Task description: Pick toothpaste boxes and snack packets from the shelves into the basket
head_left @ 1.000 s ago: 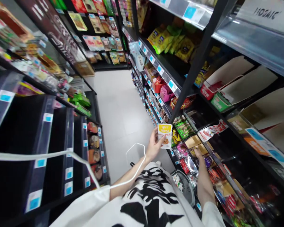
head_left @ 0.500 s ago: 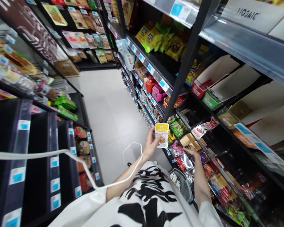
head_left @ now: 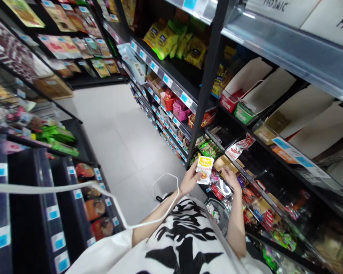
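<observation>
1. White-and-yellow flat plastic pouch (head_left: 205, 170) is in the L hand (head_left: 191, 178), gripped at its left edge, printed face toward the camera. Long axis runs roughly away from the body, w/ the yellow end farthest.
2. Pouch sits btwn both hands: touching the L, just left of the R hand (head_left: 230, 179) & apart from it. L is nearer.
3. R hand: fingers loosely spread, nothing seen in it; it's by an open brown cardboard box (head_left: 238, 164). Can't tell if fingertips touch the box, or what's inside.
4. Beyond that box, a red-and-white glossy packet (head_left: 241, 146) lies flat; green shiny packets (head_left: 208, 149) fill a compartment to its left.
5. Grey perforated plastic basket (head_left: 223, 219), low btwn the forearms, holds small mixed packs (head_left: 213, 211).
6. Farther up: red plastic basket (head_left: 168, 103) w/ red packs, pink plastic basket (head_left: 181, 113) beside it; yellow snack bags (head_left: 165, 40) on the black shelf above.
</observation>
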Motion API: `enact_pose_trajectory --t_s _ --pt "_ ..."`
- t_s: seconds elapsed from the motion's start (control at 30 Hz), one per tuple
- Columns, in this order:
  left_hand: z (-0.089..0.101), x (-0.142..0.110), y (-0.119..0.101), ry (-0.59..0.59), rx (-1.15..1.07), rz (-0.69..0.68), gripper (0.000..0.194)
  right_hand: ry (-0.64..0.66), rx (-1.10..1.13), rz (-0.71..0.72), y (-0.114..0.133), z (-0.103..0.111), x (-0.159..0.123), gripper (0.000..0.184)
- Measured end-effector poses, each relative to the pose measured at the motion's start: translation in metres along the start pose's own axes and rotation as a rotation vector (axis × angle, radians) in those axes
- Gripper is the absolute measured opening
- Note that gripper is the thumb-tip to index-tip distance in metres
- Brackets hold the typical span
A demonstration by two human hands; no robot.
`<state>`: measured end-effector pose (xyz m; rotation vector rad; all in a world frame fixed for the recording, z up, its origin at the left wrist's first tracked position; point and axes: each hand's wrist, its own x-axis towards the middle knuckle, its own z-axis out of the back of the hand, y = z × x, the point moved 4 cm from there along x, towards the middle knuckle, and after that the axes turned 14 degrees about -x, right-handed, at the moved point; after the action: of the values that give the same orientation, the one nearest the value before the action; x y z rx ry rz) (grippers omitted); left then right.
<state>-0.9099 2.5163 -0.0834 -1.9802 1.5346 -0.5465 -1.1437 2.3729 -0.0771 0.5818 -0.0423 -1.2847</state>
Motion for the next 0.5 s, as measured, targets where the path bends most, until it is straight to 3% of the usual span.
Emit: enact_pose_trajectory --t_s 0.1,0.17,0.37,0.43,0.5 --pt "-0.005 -0.004 0.021 0.098 0.031 0.106 0.072 -0.06 0.464 0.13 0.032 -0.005 -0.029 0.055" --pt "-0.007 -0.006 0.034 0.138 0.103 0.154 0.067 -0.148 0.636 0.116 0.046 -0.014 -0.042 0.048" --pt "-0.007 -0.007 0.051 0.187 0.273 0.208 0.058 -0.343 0.707 -0.01 0.049 -0.032 -0.052 0.039" --pt "-0.009 -0.007 0.046 0.216 0.311 0.148 0.058 -0.406 0.704 -0.058 0.044 -0.028 -0.052 0.042" --pt "-0.012 -0.008 0.038 0.268 0.424 0.003 0.063 -0.449 0.717 -0.104 0.044 -0.024 -0.052 0.045"
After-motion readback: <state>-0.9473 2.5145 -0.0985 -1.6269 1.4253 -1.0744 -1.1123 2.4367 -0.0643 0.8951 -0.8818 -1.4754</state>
